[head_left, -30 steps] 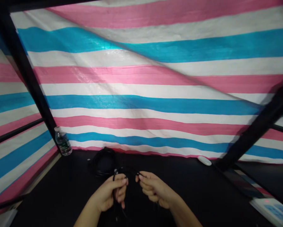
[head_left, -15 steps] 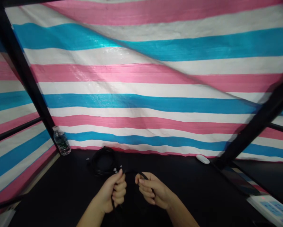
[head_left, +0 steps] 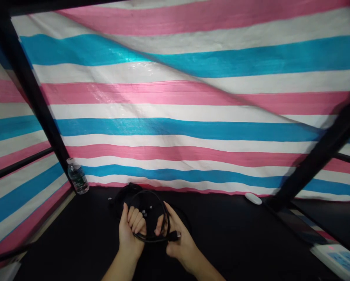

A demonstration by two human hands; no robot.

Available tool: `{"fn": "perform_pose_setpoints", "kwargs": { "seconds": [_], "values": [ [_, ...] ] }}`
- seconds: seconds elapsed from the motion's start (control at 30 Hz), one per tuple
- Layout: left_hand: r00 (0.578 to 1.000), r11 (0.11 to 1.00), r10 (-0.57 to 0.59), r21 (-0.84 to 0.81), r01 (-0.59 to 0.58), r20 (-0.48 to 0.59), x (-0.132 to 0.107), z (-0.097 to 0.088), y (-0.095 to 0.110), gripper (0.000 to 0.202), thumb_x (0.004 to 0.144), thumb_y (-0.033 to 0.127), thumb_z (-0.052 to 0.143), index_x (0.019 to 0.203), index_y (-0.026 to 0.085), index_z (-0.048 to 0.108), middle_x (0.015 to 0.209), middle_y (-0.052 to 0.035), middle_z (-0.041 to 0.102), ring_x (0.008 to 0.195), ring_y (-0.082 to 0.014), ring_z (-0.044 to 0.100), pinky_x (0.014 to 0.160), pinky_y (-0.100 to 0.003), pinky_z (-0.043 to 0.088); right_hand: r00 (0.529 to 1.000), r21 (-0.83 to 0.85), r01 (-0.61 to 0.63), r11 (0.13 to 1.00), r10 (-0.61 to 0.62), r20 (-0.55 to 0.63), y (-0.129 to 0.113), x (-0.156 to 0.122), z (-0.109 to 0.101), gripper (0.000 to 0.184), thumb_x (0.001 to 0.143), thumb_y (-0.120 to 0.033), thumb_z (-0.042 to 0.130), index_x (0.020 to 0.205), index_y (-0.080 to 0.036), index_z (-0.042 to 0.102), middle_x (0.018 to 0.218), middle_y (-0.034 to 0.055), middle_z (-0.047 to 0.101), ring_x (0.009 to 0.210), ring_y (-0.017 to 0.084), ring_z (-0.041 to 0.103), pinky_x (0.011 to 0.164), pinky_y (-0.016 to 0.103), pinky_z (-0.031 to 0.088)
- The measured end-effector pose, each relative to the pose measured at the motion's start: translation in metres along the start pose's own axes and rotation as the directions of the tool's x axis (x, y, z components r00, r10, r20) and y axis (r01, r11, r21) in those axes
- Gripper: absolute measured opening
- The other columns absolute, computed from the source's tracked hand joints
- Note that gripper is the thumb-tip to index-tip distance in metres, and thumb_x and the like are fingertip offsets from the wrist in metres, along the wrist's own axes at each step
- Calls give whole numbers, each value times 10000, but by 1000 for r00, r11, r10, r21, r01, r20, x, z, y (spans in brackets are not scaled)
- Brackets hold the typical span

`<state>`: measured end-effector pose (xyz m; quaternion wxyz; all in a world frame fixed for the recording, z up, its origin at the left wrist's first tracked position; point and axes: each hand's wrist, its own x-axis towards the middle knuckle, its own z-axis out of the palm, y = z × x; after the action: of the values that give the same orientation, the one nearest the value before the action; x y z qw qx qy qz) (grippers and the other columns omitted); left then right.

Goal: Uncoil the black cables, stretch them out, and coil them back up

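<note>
A thin black cable (head_left: pixel 151 240) is bent into a loop between my two hands, above the dark table. My right hand (head_left: pixel 181 241) grips the loop's right side, and a dark plug (head_left: pixel 174 235) with a metal end sticks out beside its thumb. With fingers curled over the lower left of the loop, my left hand (head_left: pixel 133 229) holds the cable there; part of the cable is hidden in the palm. Just beyond the hands lies a coil of black cable (head_left: pixel 118 196) with small light-coloured ends, partly covered by the held loop.
A clear water bottle (head_left: pixel 78 177) stands at the back left corner, next to a black frame post (head_left: pixel 31 93). A white oval object (head_left: pixel 253 198) lies at the back right. A white power strip (head_left: pixel 337 255) is at the right edge. Striped sheeting (head_left: pixel 192 128) closes the back.
The cable, stretched between both hands before, now forms a loop with its plug showing at the right hand. The left hand has turned and moved left; the right hand has shifted slightly left and down.
</note>
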<state>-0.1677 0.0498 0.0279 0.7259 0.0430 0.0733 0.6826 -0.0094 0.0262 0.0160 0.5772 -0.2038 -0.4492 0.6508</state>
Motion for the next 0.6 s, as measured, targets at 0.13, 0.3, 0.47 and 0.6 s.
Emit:
{"fn": "perform_pose_setpoints", "kwargs": {
  "seconds": [0.13, 0.3, 0.47, 0.6],
  "values": [
    [983, 968, -184, 168, 186, -28, -3, 4, -6, 522, 887, 368, 727, 576, 202, 342, 469, 110, 238, 380, -34, 182, 364, -163, 218, 961, -81, 33, 996, -54, -270, 6, 4, -7, 579, 823, -482, 794, 1306, -243, 586, 641, -78, 536, 404, 64, 438, 460, 233, 388],
    [926, 678, -343, 642, 358, -154, -11, 14, -3, 415, 761, 490, 819, 730, 167, 560, 507, 101, 387, 406, -27, 188, 385, -178, 122, 948, -86, -207, 975, 178, -265, -18, 12, -26, 471, 783, -548, 803, 1011, -168, 646, 479, -131, 402, 299, 12, 223, 324, 179, 123],
    [850, 455, -461, 756, 471, -253, -14, 14, -4, 533, 679, 459, 886, 653, 211, 415, 486, 137, 276, 417, -18, 101, 406, -191, 20, 906, -152, -422, 894, 416, -74, -30, 13, -32, 407, 781, -476, 823, 967, -159, 649, 462, -142, 383, 315, 6, 192, 332, 182, 107],
    [922, 648, -341, 666, 371, -182, -10, 11, -5, 719, 637, 543, 883, 600, 235, 234, 468, 150, 174, 420, -21, 50, 393, -193, 25, 951, 1, -306, 952, 306, -48, -30, 11, -25, 443, 727, -390, 877, 1044, -159, 670, 561, -113, 459, 368, -1, 248, 385, 183, 179]
  ]
}}
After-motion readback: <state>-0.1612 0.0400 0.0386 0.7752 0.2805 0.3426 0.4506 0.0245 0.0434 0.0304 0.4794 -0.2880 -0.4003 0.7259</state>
